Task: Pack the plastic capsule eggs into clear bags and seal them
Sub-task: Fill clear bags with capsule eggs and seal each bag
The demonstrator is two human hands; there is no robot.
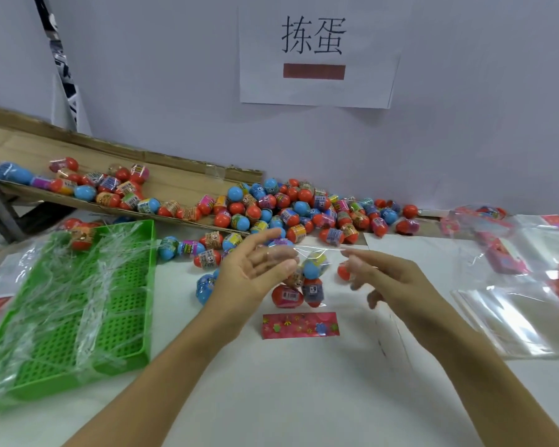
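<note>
A clear bag with a pink printed strip at its bottom hangs upright over the white table. It holds several capsule eggs, red and blue. My left hand pinches the bag's top edge on the left side, other fingers spread. My right hand pinches the top edge on the right; it is blurred. A big pile of loose capsule eggs lies behind the bag, along the wall.
A green perforated tray covered with crumpled clear film sits at the left. A cardboard sheet slopes down with more eggs on it. A stack of flat clear bags and some packed bags lie at the right.
</note>
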